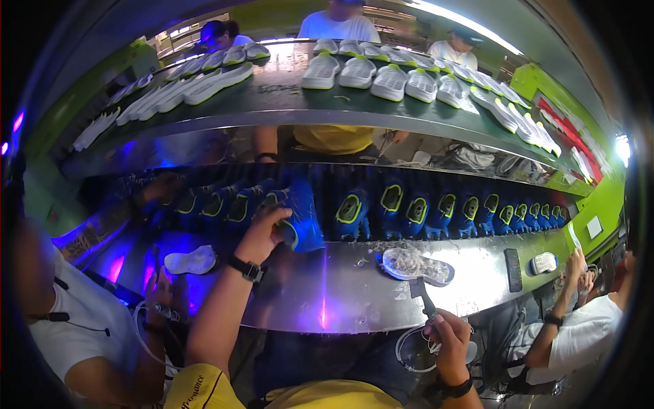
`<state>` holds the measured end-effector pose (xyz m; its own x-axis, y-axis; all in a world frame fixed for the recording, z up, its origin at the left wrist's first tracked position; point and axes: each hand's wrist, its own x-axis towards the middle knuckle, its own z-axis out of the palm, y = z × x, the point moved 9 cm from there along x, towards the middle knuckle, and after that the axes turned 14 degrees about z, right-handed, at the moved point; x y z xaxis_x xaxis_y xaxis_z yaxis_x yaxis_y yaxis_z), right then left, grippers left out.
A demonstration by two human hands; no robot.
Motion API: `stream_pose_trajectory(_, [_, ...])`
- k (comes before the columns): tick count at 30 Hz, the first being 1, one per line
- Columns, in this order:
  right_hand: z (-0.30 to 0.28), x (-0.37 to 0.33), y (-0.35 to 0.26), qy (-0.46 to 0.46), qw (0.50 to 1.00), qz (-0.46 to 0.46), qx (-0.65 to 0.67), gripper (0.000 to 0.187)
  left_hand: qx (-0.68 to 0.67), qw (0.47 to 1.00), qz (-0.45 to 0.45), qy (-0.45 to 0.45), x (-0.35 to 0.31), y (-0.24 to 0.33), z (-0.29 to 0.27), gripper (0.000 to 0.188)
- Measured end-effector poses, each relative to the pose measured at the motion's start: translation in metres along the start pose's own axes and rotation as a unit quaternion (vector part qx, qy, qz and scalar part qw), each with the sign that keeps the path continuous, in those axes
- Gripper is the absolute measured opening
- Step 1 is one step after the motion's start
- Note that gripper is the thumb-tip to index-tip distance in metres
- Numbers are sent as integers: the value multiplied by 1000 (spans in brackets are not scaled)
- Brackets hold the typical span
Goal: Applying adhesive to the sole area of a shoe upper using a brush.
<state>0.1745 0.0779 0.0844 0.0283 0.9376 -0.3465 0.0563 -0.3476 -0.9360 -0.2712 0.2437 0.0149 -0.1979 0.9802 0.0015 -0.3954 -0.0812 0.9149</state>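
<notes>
My left hand (264, 233) grips a blue shoe upper (308, 217) and holds it over the near side of the metal bench. In my right hand (449, 335) is a small black brush (424, 297) by its handle, its head beside the near edge of a white shoe sole (437, 271). Whether the brush touches the sole, I cannot tell. The sole lies on the bench with greyish scraps or fluff heaped over its left part.
Blue shoe uppers (351, 210) with lime-edged openings stand in a row behind the bench (286, 300). White soles (390, 83) line the upper shelf. Another sole (191, 260) lies left, near a co-worker (88, 327). A dark bar (513, 270) lies right, near another person (579, 327).
</notes>
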Motion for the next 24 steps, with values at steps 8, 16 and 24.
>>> stream_pose_trajectory(8, [41, -9, 11, 34, 989, -16, -145, 28, 118, 976, 180, -29, -96, 38, 15, 82])
stream_pose_trajectory(16, [85, 54, 70, -71, 983, 97, -142, 27, 472, 804, 350, -90, -173, 4, 46, 79])
stream_pose_trajectory(24, [125, 90, 116, -108, 979, 55, -167, 29, 565, 709, 405, -122, -217, -30, 58, 68])
